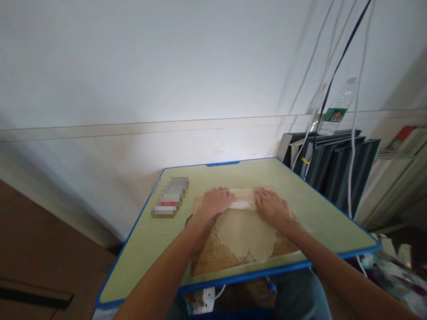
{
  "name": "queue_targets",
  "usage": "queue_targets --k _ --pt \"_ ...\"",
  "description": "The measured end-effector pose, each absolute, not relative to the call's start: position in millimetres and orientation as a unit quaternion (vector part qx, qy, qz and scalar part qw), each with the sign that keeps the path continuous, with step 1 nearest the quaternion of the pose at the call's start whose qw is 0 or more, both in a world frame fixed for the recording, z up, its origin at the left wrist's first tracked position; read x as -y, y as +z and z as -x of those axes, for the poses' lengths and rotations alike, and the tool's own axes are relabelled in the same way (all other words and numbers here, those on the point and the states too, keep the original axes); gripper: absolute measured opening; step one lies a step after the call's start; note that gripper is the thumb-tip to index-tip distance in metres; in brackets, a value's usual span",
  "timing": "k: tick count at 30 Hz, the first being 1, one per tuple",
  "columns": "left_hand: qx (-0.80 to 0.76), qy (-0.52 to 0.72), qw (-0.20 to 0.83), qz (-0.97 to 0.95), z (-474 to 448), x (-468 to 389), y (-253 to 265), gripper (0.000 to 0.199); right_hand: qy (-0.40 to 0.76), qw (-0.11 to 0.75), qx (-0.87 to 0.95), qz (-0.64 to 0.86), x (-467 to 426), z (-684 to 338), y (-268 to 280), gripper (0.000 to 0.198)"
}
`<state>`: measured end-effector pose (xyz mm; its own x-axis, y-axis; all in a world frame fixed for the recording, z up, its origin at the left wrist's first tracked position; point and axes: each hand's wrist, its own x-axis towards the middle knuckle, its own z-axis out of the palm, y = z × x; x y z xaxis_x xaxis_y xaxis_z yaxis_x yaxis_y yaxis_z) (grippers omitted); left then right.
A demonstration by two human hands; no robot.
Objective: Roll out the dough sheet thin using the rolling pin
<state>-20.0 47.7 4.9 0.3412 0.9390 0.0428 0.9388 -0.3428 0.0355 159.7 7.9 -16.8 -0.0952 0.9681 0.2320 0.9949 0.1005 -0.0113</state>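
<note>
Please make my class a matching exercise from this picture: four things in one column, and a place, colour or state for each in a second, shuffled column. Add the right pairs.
Things
1. dough sheet
2. plastic bottle
3. tabletop
4. left hand

Descriptions
A. pale yellow-green with a blue edge
B. on one end of the pale roll
C. spread flat, ragged-edged, on the wooden board
D. clear, with a green label

Right pairs: 1-C, 2-D, 3-A, 4-B
</note>
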Motion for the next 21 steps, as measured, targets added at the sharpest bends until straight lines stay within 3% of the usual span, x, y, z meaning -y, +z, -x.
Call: queue_targets --k 10,21 --pt "-0.562 0.034 0.048 -0.825 15 -84 4 0.038 -0.044 0.067 0.712 0.697 -42 -163 -15 0.034" --pt "-0.585 0.075 0.006 -0.807 12 -118 -6 0.031 0.029 0.061 0.669 0.740 -80 -162 -3 0.033"
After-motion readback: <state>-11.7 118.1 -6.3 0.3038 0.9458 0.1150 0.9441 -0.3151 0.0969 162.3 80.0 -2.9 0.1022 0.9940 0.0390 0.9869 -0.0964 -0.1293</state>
